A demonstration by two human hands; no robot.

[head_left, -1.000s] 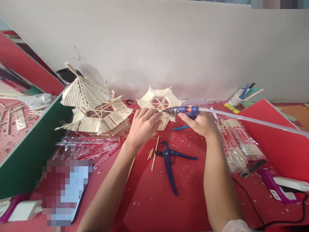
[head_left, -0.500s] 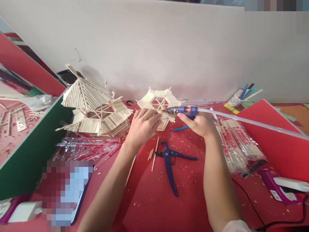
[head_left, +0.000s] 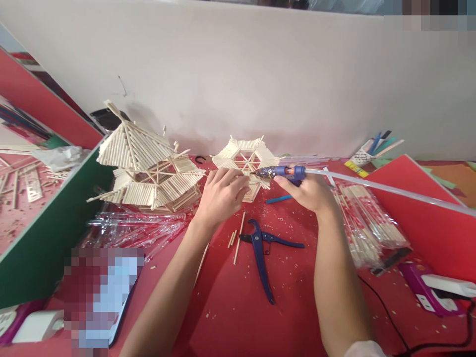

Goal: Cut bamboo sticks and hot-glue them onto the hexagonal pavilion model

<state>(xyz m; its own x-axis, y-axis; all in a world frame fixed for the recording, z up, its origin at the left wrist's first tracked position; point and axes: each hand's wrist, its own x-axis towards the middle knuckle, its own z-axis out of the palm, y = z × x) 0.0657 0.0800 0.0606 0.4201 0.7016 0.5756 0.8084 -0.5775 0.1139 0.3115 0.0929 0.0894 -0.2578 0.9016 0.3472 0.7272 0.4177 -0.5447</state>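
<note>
My right hand (head_left: 310, 191) is wrapped round a blue hot glue gun (head_left: 284, 172), whose long clear glue stick (head_left: 372, 186) trails off to the right. The gun's dark nozzle points left, close to the fingertips of my left hand (head_left: 225, 191). Those fingertips are pinched at the near edge of a six-sided roof frame of pale sticks (head_left: 248, 145); whatever is between them is hidden. Below the hands lie blue ratchet cutters (head_left: 260, 253), a thin stick (head_left: 240, 238) and short cut pieces (head_left: 232, 238). A blue pen-like item (head_left: 278, 199) lies under the gun.
A tiered stick pagoda (head_left: 148, 173) stands at left, above clear plastic wrappers (head_left: 137, 230). Packs of wooden sticks (head_left: 372, 220) lie at right. A blurred flat device (head_left: 107, 297), a purple power strip (head_left: 427, 287), a pen holder (head_left: 362, 157) and green (head_left: 48, 233) and red partitions surround the work.
The camera view has shifted slightly. Both hands and the glue gun keep nearly the same place at the stick frame.
</note>
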